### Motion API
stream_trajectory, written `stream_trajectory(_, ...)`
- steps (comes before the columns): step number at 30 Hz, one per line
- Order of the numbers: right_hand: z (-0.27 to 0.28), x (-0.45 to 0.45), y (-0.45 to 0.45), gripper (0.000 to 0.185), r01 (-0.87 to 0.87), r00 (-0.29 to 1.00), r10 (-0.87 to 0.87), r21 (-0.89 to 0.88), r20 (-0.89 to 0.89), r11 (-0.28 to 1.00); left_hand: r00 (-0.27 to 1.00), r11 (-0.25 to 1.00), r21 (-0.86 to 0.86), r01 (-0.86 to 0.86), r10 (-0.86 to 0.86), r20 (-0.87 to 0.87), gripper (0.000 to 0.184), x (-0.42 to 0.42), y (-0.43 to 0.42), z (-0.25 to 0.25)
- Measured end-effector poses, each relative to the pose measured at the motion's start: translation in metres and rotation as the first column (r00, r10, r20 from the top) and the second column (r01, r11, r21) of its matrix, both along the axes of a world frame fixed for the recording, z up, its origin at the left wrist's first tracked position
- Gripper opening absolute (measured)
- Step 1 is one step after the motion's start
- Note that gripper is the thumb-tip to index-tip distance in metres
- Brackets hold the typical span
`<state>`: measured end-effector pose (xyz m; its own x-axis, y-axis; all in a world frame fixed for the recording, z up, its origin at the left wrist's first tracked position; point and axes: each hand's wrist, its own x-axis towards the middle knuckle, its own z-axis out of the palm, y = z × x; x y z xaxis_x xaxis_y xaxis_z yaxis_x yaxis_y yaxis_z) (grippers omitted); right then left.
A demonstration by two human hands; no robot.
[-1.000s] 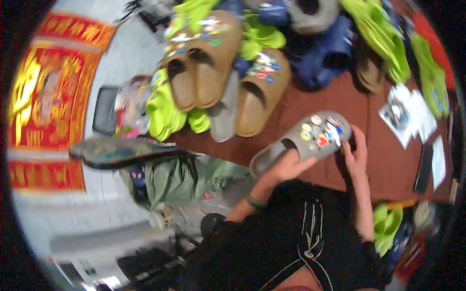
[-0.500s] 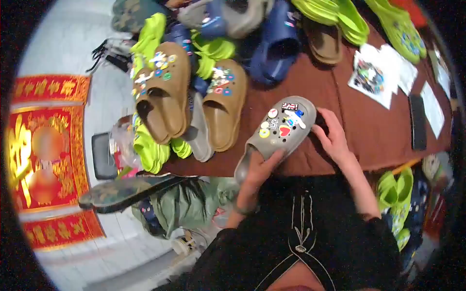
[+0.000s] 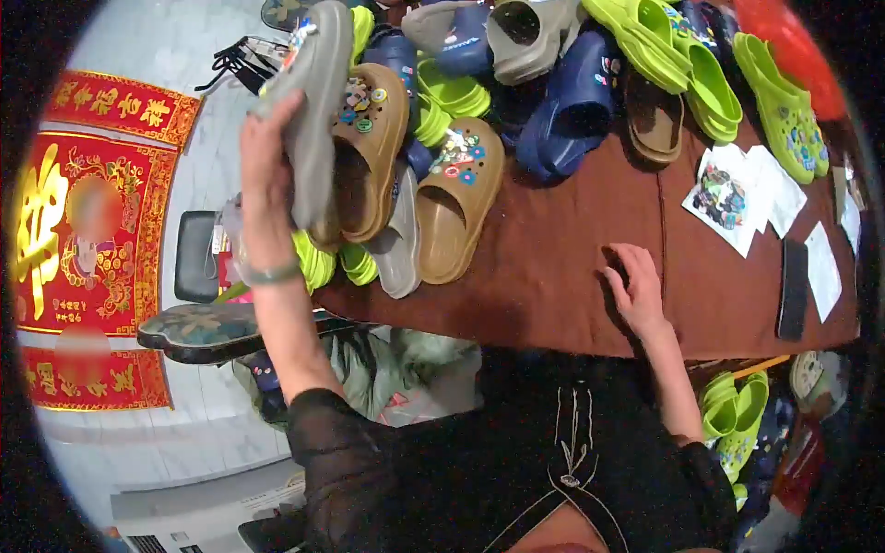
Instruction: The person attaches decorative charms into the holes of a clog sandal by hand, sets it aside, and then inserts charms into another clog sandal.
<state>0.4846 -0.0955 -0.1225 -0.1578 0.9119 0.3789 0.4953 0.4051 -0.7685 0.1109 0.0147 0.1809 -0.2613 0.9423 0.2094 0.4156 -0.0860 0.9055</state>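
My left hand (image 3: 269,170) grips a grey slipper (image 3: 316,120) by its side, tilted on edge above the left end of the shoe pile. Charms show near its upper end. Just right of it are a brown slipper with charms (image 3: 376,175), a grey one (image 3: 398,244) and another brown one (image 3: 458,217). My right hand (image 3: 636,290) rests at the front of the brown cloth (image 3: 562,276), its fingers bent and apart, holding nothing.
Blue clogs (image 3: 572,111) and lime green clogs (image 3: 710,88) lie along the back. A packet of charms (image 3: 724,198), white papers (image 3: 823,274) and a black strip (image 3: 793,290) are at right. A camouflage-patterned seat (image 3: 203,330) stands left of the table.
My left hand has carried the grey slipper from the table's front middle to the upper left, over the pile. My right hand no longer is beside the slipper and now lies on the cloth.
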Motion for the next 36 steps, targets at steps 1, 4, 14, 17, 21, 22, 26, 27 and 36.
stream_trajectory(1, -0.002, 0.000, 0.001, 0.033, -0.001, 1.000, 0.001, 0.002, -0.004, 1.000, 0.985, 0.996, -0.070, -0.052, 0.040, -0.167, 0.043, -0.027, 0.022, 0.004)
stream_trajectory(4, -0.003, 0.001, 0.000, 0.031, 0.003, 1.000, -0.003, 0.015, -0.011, 1.000, 0.955, 0.969, -0.236, 0.074, -0.137, -0.263, 0.049, -0.068, 0.055, -0.023)
stream_trajectory(14, -0.001, 0.000, 0.000, 0.027, -0.020, 0.999, 0.021, -0.005, 0.036, 1.000, 0.459, 0.967, 0.016, -0.254, 0.135, -0.878, 0.072, -0.102, 0.099, -0.038)
stream_trajectory(17, -0.001, 0.000, 0.001, 0.026, -0.020, 0.999, 0.019, 0.011, 0.047, 1.000, 0.207, 0.928, 0.124, -0.352, 0.207, -0.956, 0.065, -0.086, 0.098, -0.031)
stream_trajectory(21, 0.002, 0.000, 0.001, 0.026, -0.028, 0.998, 0.028, 0.008, 0.049, 1.000, 0.218, 0.939, 0.328, -0.106, 0.344, -0.913, 0.046, -0.042, 0.056, -0.036)
stream_trajectory(22, 0.001, 0.000, 0.002, 0.026, -0.029, 0.998, 0.028, 0.013, 0.047, 0.999, 0.310, 0.913, 0.404, 0.058, 0.368, -0.877, 0.041, -0.026, 0.037, -0.041)
stream_trajectory(26, 0.002, 0.000, 0.001, 0.025, -0.018, 0.999, 0.017, 0.028, 0.043, 0.999, 0.696, 0.916, -0.358, 0.183, -0.378, -0.611, 0.043, 0.035, -0.050, -0.106)
stream_trajectory(27, 0.000, 0.000, 0.001, 0.025, -0.019, 0.999, 0.018, 0.021, 0.041, 1.000, 0.601, 0.833, -0.534, 0.147, -0.504, -0.621, 0.044, 0.046, -0.061, -0.118)
stream_trajectory(36, -0.003, 0.000, 0.001, 0.025, -0.024, 0.998, 0.022, 0.039, 0.056, 0.999, 0.976, 0.881, -0.450, 0.143, -0.051, 0.210, 0.039, 0.039, -0.025, -0.235)
